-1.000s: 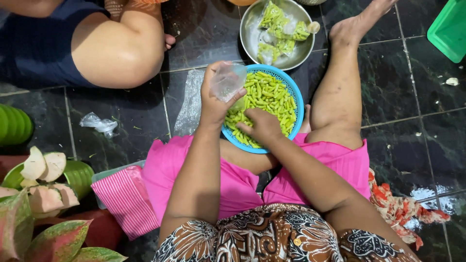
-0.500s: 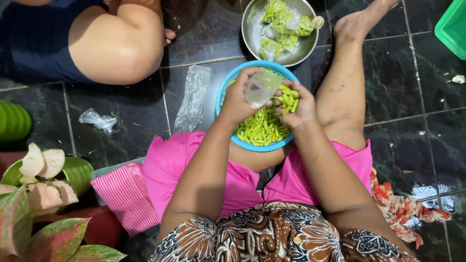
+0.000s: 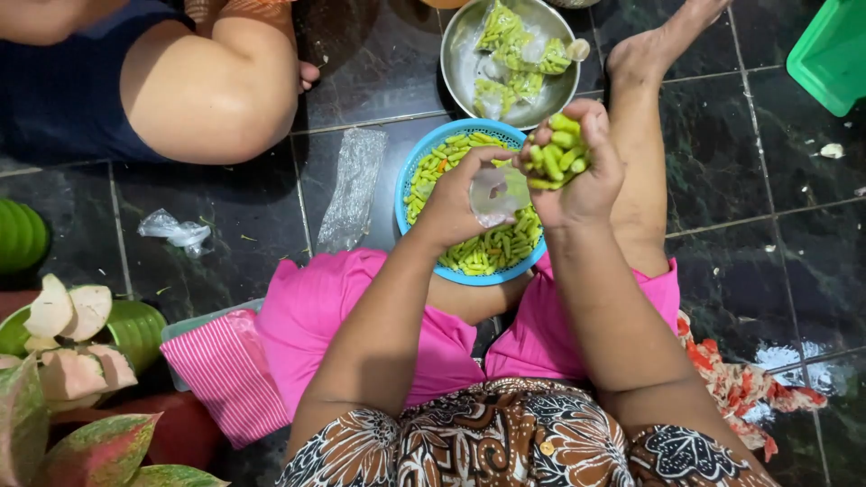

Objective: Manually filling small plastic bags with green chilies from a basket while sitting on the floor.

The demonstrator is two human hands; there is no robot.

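Head view, near to far: person sits on dark tile floor (image 3: 776,189), pink shorts, patterned top, arms reaching fwd. Left hand (image 3: 456,203) pinches a small clear plastic bag (image 3: 494,191) by its mouth, held over the blue bowl (image 3: 408,171). Right hand (image 3: 577,171) is closed round a fistful of green stick snacks (image 3: 559,153), just beside the bag opening, above the bowl's far-right rim. More of the same snacks, w/ a few orange ones, fill the bowl between the knees. Judging by looks: snacks light, dry, brittle, prob. snap if squeezed hard, so a loose cupped hold suits; bag thin, limp, slippery, best held at the rim w/ thumb & fingers keeping it open. Around: spare clear bags (image 3: 354,185) flat on floor left of bowl, crumpled wrapper (image 3: 176,232) further left, striped pink cloth (image 3: 225,370) near left thigh. Beyond bowl, steel bowl (image 3: 458,54) w/ filled bags. Another person's knee (image 3: 225,90) upper left, well apart. Green tray corner (image 3: 834,50) far right. Nothing blocks the hands.
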